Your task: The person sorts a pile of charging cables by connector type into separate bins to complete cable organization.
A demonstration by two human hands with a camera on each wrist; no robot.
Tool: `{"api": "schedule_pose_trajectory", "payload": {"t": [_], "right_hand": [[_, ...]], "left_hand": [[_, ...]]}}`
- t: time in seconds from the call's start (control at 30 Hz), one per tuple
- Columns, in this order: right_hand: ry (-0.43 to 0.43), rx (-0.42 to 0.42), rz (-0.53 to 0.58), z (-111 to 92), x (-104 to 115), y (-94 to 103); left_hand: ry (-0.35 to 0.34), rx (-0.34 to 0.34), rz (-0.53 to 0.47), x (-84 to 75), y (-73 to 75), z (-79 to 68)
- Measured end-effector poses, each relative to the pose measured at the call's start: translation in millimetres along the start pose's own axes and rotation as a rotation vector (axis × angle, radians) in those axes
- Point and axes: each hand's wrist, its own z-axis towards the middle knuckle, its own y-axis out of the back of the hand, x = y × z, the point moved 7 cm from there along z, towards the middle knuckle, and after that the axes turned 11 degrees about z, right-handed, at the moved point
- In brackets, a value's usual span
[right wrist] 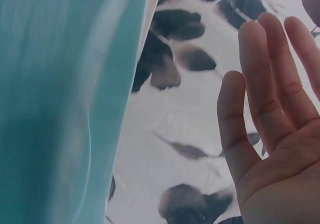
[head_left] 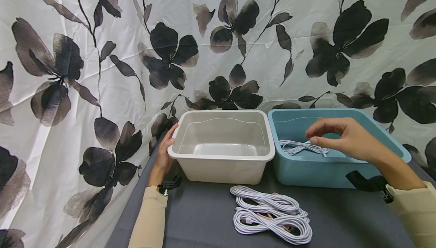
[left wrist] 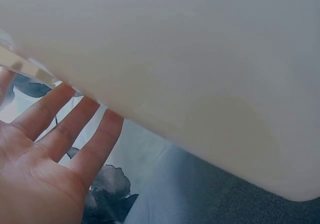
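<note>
My left hand [head_left: 165, 157] is at the left side of a cream plastic bin [head_left: 221, 170], fingers extended along its wall. In the left wrist view those fingertips [left wrist: 111, 121] meet the edge of the bin. My right hand [head_left: 351, 140] hovers over a blue plastic bin [head_left: 313, 174], thumb and fingers apart with nothing between them. Inside the blue bin, below and left of that hand, lies a coiled white cable [head_left: 301, 147]. The right wrist view shows the right fingers [right wrist: 255, 78] loosely extended beside the blue bin's wall.
Coiled white cables [head_left: 272, 216] lie in a bundle on the grey cloth-covered table [head_left: 201, 214], in front of the two bins. The bins stand side by side with rims nearly meeting. A white curtain [head_left: 218, 62] with dark flowers hangs behind and to the left.
</note>
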Motion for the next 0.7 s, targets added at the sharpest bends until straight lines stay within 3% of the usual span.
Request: {"api": "schedule_pose_trajectory", "payload": {"t": [0.33,0.7], "right_hand": [[0.096,0.025,0.135,-29.7,10.5,-47.0],[0.034,0.151,0.29,-45.2,-14.2,-108.9]], "left_hand": [[0.006,0.005,0.002,-0.6,-0.2,-1.2],[0.015,-0.003,0.018,-0.8,0.4,-0.5]]}}
